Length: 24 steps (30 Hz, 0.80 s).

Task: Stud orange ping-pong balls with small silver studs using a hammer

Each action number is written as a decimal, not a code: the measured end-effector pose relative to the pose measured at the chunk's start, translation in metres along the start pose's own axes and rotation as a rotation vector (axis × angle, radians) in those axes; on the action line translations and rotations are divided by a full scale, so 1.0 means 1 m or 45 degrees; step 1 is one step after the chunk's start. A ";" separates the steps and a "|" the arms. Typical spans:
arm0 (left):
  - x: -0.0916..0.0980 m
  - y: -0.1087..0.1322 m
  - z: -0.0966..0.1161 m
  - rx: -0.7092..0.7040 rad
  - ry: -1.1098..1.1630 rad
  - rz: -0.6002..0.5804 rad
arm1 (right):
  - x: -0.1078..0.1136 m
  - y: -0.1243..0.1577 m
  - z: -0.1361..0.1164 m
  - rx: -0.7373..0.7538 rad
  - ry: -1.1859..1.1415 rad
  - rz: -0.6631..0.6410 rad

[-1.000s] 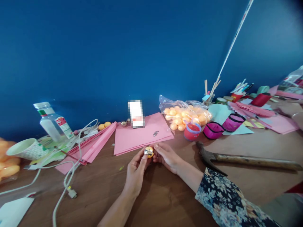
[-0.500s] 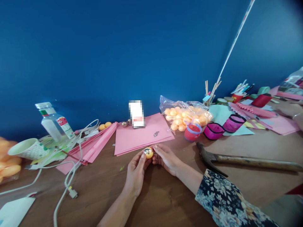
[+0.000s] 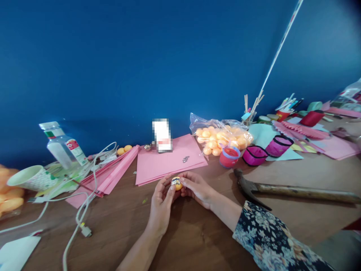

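Note:
Between my two hands is a small orange ball (image 3: 178, 185) with a shiny silver, mirror-like part on its upper left side. My left hand (image 3: 161, 205) grips it from the left, thumb in front and fingers behind. From the other side, my right hand (image 3: 199, 189) presses its thumb on the ball, its fingers curled beneath and partly hidden. Just beyond the hands lie pink paper sheets (image 3: 160, 165), with several small dark metallic pieces (image 3: 185, 159) on them. A clear bag of orange balls (image 3: 214, 140) stands behind to the right.
A claw hammer (image 3: 296, 191) lies to the right. Nearer the wall are a red cup (image 3: 229, 157) and magenta fabric rings (image 3: 254, 155). On the left are a white cable (image 3: 79, 214), a clear bottle (image 3: 60, 148), a tipped paper cup (image 3: 32, 177) and folded pink paper (image 3: 118, 171).
My right hand has moved slightly left, its thumb now on the front of the ball. The ball is turned a little, showing its silver part differently. The view has shifted slightly.

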<state>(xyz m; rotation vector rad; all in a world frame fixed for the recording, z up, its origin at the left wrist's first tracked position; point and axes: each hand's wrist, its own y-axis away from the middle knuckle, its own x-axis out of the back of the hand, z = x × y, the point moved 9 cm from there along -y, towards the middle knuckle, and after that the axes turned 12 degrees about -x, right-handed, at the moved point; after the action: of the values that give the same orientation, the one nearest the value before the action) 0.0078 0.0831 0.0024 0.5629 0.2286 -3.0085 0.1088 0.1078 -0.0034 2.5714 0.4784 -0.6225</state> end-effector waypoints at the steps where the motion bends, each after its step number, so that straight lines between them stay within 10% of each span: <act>1: 0.001 0.000 0.000 -0.007 -0.025 -0.005 | 0.000 -0.001 0.000 0.005 0.020 0.011; 8: 0.001 -0.005 -0.001 -0.049 -0.108 -0.012 | 0.005 0.000 -0.007 0.102 0.196 0.121; 14: 0.004 -0.004 -0.002 -0.028 -0.126 0.021 | 0.044 -0.005 -0.070 0.374 1.048 0.730; 24: 0.007 -0.005 0.002 -0.084 -0.132 0.025 | 0.056 -0.044 -0.097 0.345 1.655 1.041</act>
<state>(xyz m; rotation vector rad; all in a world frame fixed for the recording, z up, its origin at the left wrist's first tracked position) 0.0006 0.0870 0.0021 0.4001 0.3129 -2.9878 0.1701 0.2048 0.0311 2.7369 -0.3584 1.3810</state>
